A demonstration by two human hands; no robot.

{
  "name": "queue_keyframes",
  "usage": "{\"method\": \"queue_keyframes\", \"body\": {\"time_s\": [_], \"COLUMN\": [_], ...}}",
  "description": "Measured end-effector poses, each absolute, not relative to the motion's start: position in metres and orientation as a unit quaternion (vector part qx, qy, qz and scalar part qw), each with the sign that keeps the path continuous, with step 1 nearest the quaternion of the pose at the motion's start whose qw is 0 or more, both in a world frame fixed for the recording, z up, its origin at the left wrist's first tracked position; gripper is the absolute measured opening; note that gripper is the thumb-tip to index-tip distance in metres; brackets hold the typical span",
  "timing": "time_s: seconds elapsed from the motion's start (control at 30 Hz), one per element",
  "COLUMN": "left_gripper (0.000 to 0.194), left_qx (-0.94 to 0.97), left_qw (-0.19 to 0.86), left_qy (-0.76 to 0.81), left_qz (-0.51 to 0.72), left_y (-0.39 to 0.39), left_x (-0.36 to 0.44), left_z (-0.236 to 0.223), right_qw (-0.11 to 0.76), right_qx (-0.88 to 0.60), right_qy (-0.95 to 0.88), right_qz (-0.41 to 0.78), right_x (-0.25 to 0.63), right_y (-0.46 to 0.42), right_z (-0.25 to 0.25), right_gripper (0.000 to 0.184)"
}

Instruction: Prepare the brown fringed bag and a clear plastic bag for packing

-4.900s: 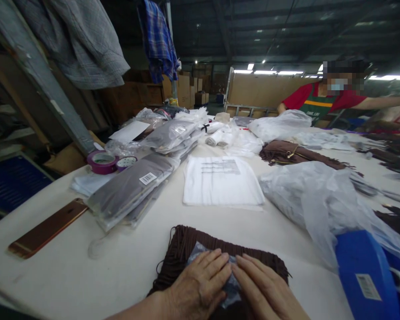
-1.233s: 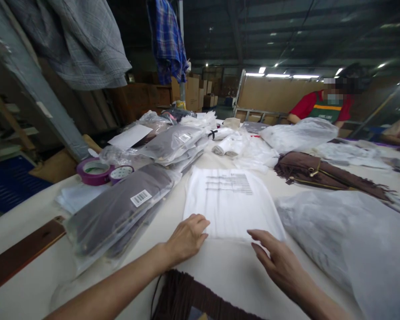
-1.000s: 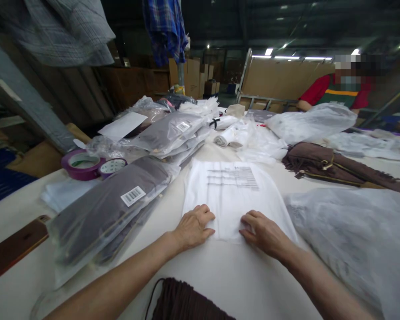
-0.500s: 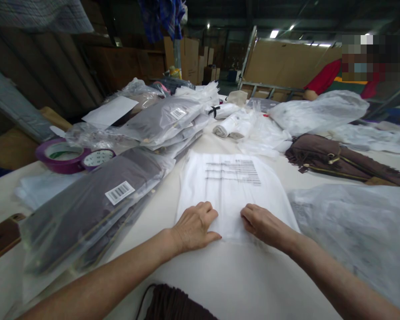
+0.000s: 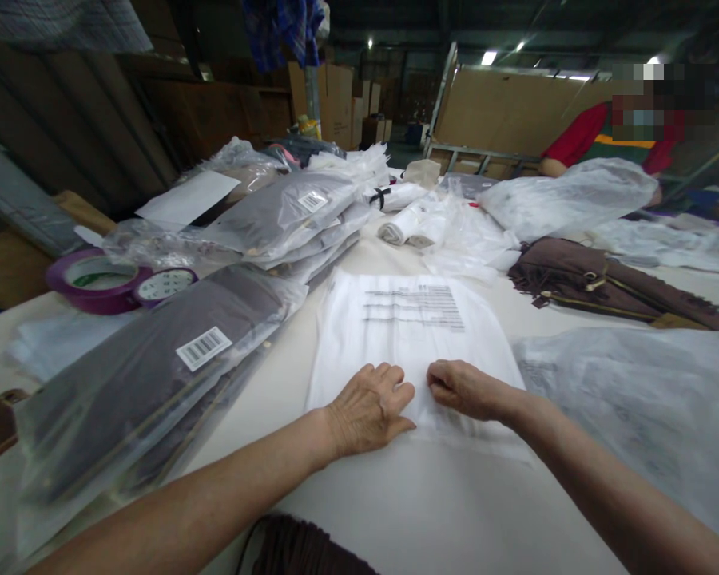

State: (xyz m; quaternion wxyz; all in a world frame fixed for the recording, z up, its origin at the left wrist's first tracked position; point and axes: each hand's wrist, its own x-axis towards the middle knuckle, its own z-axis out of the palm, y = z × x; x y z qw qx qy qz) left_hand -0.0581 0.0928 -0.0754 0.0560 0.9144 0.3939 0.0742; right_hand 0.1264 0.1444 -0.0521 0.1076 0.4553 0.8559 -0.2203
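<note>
A stack of flat white plastic bags (image 5: 389,327), the top one printed with dark text, lies on the table in front of me. My left hand (image 5: 371,407) rests on the near part of the stack, fingers curled and pressing the top plastic bag, thumb beside the near edge. Just across from it, my right hand (image 5: 464,389) is closed in a pinch at the same bag; the plastic between its fingers is mostly hidden. Below my hands, the dark brown fringe (image 5: 311,547) of an item shows at the bottom edge.
Bagged dark items with barcode labels (image 5: 204,349) are piled at left, beside purple tape rolls (image 5: 99,279). A brown fringed bag (image 5: 611,283) and a large clear plastic bag (image 5: 635,423) lie at right. Rolled white bundles (image 5: 411,225) sit farther back. Another person in red (image 5: 581,136) stands beyond.
My left hand has shifted right along the near edge of the stack, and my right hand has come slightly left, narrowing the gap. The whole view has moved a little.
</note>
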Motion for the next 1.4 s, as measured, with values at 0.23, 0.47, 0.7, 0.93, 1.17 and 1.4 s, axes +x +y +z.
{"method": "queue_keyframes", "body": {"time_s": [0.23, 0.47, 0.7, 0.93, 1.17, 1.4], "left_gripper": [0.012, 0.025, 0.031, 0.036, 0.025, 0.005], "left_qx": [0.941, 0.938, 0.933, 0.934, 0.904, 0.789], "left_qw": [-0.026, -0.093, -0.055, -0.02, 0.086, 0.289], "left_qy": [0.336, 0.333, 0.349, 0.351, 0.419, 0.532], "left_qz": [0.039, -0.036, -0.071, -0.056, 0.007, 0.103], "left_y": [0.092, 0.086, 0.088, 0.093, 0.1, 0.12], "left_x": [-0.055, -0.043, -0.046, -0.061, -0.055, -0.054], "left_z": [-0.073, -0.079, -0.059, -0.059, -0.069, -0.077], "right_qw": [0.107, 0.097, 0.077, 0.04, -0.044, -0.25], "right_qx": [0.467, 0.471, 0.475, 0.472, 0.488, 0.483], "right_qy": [0.841, 0.844, 0.853, 0.857, 0.839, 0.792], "right_qz": [-0.251, -0.238, -0.203, -0.203, -0.237, -0.278], "right_x": [0.126, 0.125, 0.128, 0.13, 0.134, 0.127], "right_y": [0.146, 0.142, 0.135, 0.132, 0.125, 0.07], "right_z": [-0.049, -0.051, -0.057, -0.063, -0.066, -0.021], "right_gripper": [0.014, 0.013, 0.01, 0.011, 0.013, 0.015]}}
